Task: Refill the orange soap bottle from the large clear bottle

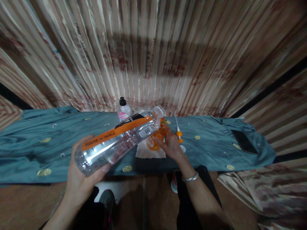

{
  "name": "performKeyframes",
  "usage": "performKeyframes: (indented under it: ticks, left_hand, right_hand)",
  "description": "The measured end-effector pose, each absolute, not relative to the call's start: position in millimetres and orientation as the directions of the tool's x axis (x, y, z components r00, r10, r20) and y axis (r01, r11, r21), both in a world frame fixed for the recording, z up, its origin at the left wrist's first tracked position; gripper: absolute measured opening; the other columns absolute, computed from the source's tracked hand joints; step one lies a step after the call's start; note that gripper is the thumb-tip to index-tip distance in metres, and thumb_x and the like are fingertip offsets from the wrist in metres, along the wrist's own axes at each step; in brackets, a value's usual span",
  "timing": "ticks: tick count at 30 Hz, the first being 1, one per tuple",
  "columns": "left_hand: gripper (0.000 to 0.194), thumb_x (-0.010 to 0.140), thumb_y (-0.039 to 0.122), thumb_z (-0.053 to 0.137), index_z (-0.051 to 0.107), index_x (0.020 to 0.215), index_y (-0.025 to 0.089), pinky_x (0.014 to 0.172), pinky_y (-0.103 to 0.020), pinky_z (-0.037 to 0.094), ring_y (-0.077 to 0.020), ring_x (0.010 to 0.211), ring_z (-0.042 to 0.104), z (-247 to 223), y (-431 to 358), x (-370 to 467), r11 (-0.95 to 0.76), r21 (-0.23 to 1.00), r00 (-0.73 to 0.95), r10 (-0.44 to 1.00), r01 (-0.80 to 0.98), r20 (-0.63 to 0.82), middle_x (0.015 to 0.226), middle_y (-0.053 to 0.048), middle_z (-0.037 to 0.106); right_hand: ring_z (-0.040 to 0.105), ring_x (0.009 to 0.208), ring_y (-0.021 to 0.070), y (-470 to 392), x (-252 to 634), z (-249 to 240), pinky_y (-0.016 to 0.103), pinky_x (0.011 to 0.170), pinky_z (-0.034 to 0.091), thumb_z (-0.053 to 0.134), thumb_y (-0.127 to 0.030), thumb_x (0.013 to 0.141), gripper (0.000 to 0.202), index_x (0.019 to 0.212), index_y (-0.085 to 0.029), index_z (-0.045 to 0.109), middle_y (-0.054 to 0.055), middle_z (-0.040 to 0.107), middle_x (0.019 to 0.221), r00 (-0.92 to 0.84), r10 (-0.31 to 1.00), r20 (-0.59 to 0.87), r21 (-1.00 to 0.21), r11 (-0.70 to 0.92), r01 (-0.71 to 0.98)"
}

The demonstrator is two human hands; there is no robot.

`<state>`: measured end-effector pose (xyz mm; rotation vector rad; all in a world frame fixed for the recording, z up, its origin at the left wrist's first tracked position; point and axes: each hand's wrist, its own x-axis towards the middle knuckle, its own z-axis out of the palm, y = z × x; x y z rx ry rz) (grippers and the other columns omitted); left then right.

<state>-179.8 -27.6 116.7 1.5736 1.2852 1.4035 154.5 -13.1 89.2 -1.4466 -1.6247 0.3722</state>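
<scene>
My left hand [83, 174] is wrapped round the base of a large clear plastic bottle [115, 143] with an orange and black label. The bottle tilts up to the right, and its neck is over the mouth of an orange bottle [161, 129]. Round that orange bottle, which stands on a white cloth [146, 152], the fingers of my right hand [172, 145] are closed. Whether liquid runs between the two bottles I cannot make out. Just right of my right hand lie an orange and white pump head [179, 136] and a white round cap [183, 149].
A small bottle with a black top [123, 107] stands at the back, partly behind the clear bottle. A dark phone [244, 141] lies at the right on the teal cloth [206, 150]. A striped curtain [153, 57] hangs close behind. My feet are on the tiled floor below.
</scene>
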Motion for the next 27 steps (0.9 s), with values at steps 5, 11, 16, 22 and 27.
performKeyframes:
  ticks: [5,11,16,22,27]
  left_hand:
    - [0.093,0.058,0.049,0.095,0.058,0.139,0.026,0.096,-0.043,0.062,-0.0320,0.113,0.075,115.9,-25.5,-178.4,-0.306,0.929,-0.051,0.945,0.209,0.323,0.127,-0.010,0.076]
    - [0.093,0.055,0.052,0.095,0.059,0.137,0.026,0.097,-0.046,0.064,-0.0345,0.113,0.076,118.3,-25.4,-176.9,-0.301,0.926,-0.064,0.944,0.227,0.323,0.125,-0.010,0.076]
    - [0.093,0.058,0.052,0.094,0.058,0.139,0.024,0.100,-0.047,0.061,-0.0339,0.115,0.075,118.6,-27.0,-176.9,-0.305,0.920,-0.059,0.943,0.246,0.329,0.127,-0.011,0.076]
    - [0.095,0.057,0.051,0.096,0.059,0.140,0.025,0.099,-0.043,0.060,-0.0326,0.115,0.075,115.1,-25.5,-179.8,-0.306,0.923,-0.058,0.943,0.233,0.327,0.128,-0.010,0.076]
    - [0.093,0.056,0.050,0.096,0.060,0.137,0.022,0.093,-0.040,0.061,-0.0309,0.109,0.076,116.8,-24.4,-178.5,-0.322,0.922,-0.063,0.938,0.217,0.342,0.123,-0.010,0.078]
  right_hand:
    - [0.080,0.109,0.0352,-13.0,154.6,88.7,0.048,0.097,0.065,0.074,-0.040,0.094,0.050,0.138,-0.017,0.064,0.016,0.081,0.121,0.099,0.903,0.419,-0.714,0.260,0.650]
    - [0.080,0.111,0.0366,-12.3,155.3,87.8,0.052,0.097,0.065,0.073,-0.042,0.093,0.055,0.141,-0.018,0.063,0.017,0.081,0.124,0.095,0.899,0.428,-0.713,0.272,0.646]
    - [0.080,0.111,0.0367,-12.7,155.2,87.6,0.050,0.097,0.065,0.073,-0.044,0.094,0.052,0.137,-0.017,0.064,0.017,0.081,0.122,0.097,0.903,0.418,-0.721,0.265,0.640]
    - [0.078,0.117,0.0365,-13.0,155.2,87.9,0.052,0.101,0.064,0.074,-0.043,0.094,0.051,0.138,-0.019,0.064,0.016,0.080,0.128,0.090,0.901,0.425,-0.729,0.282,0.625]
    - [0.078,0.117,0.0377,-11.9,155.7,86.5,0.051,0.101,0.064,0.075,-0.040,0.093,0.052,0.138,-0.016,0.063,0.019,0.080,0.127,0.095,0.898,0.430,-0.713,0.273,0.647]
